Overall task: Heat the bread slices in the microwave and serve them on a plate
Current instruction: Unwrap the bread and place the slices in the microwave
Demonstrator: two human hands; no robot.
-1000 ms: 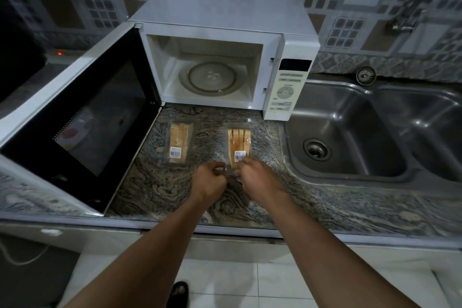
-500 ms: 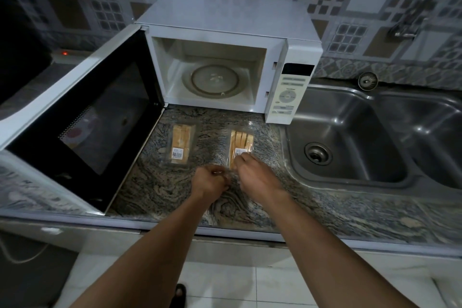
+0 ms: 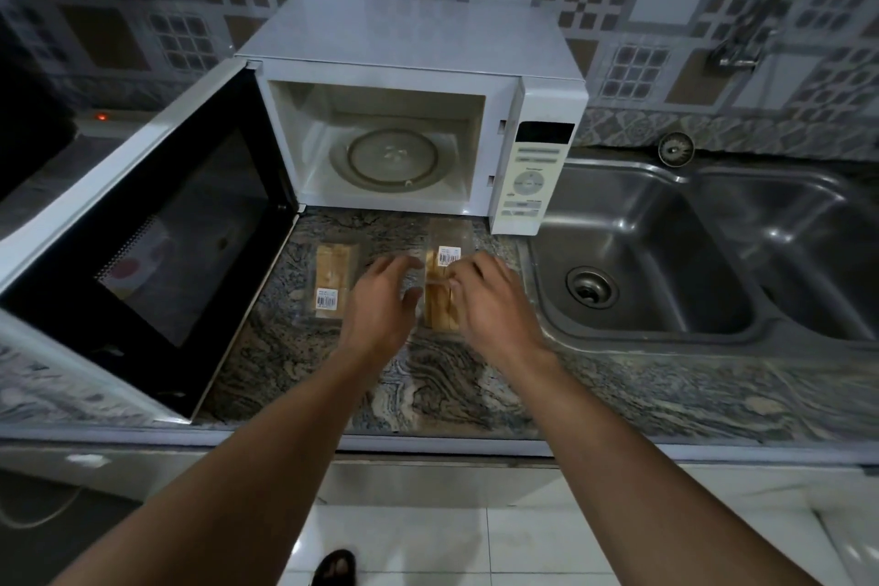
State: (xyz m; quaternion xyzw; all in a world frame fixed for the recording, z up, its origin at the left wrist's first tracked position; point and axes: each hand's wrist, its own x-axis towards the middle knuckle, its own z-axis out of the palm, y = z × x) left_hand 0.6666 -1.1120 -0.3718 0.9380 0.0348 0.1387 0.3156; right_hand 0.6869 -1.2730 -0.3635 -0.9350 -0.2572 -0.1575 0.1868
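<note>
One granite countertop (image 3: 295, 371) carries one white microwave (image 3: 414, 38), its single door (image 3: 157, 224) swung wide open, beside one steel sink (image 3: 675, 340) of two basins. Two wrapped packets lie on the counter just in front of the oven: the left bread packet (image 3: 331, 281) alone, the right bread packet (image 3: 440, 300) between two hands. The right hand (image 3: 490, 300) curls its fingers over that packet; the left hand (image 3: 380, 300) spreads its fingers at the packet's left edge, and I cannot tell whether it pinches the clear wrap.

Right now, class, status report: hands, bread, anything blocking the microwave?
Right hand pinches right bread packet; left hand beside it, grip unclear. Left bread packet untouched. Microwave open, nothing blocking.
</note>
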